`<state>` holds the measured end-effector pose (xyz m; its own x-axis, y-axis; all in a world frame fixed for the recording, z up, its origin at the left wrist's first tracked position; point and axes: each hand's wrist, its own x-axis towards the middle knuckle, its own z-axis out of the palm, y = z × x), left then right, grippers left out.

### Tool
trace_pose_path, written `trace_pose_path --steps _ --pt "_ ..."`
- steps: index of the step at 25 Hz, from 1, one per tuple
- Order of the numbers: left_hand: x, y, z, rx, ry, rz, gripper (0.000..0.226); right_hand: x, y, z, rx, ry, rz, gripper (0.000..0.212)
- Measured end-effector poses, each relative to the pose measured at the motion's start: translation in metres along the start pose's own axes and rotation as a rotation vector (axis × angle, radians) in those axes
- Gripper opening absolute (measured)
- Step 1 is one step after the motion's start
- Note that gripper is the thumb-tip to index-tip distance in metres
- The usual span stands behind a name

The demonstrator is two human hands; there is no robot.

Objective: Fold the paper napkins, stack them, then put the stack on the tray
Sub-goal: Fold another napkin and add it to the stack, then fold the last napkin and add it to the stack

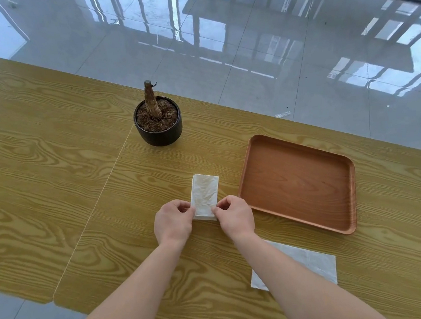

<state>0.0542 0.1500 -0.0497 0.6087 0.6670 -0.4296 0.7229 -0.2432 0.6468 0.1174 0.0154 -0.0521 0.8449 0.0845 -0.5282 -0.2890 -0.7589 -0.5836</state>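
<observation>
Item one: we hold a folded white paper napkin (206, 195) flat on the wood-grain table (49, 154), just left of the empty brown wooden tray (296, 184), with our left hand (174, 220) pinching its near left corner and our right hand (235, 216) pinching its near right corner, thumbs and fingertips closed on the paper. Item two: a larger white napkin (314, 265) lies flat nearer to us than the tray, partly hidden under our right forearm. Item three: a dark round pot (158, 131) with a bare brown stump stands beyond the tray's far left corner.
</observation>
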Motion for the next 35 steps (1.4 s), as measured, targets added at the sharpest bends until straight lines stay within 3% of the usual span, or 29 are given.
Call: trace_pose_path --steps 12,21,29,32,35 --pt "0.0 -0.002 -0.001 0.038 0.011 0.056 0.026 -0.004 0.003 -0.005 0.061 0.002 -0.044 0.013" --pt "-0.048 0.001 -0.002 0.23 0.074 0.393 0.029 -0.027 0.042 -0.046 0.198 0.047 -0.054 0.003" --pt "-0.11 0.01 0.035 0.283 -0.035 0.63 0.025 -0.066 0.098 -0.094 0.257 0.139 -0.084 0.007" --pt "-0.134 0.004 0.057 0.324 -0.13 0.684 0.026 -0.087 0.135 -0.115 0.18 0.212 -0.095 0.007" --pt "-0.15 -0.004 0.076 0.453 -0.216 0.791 0.029 -0.113 0.175 -0.13 -0.122 0.302 -0.207 0.01"
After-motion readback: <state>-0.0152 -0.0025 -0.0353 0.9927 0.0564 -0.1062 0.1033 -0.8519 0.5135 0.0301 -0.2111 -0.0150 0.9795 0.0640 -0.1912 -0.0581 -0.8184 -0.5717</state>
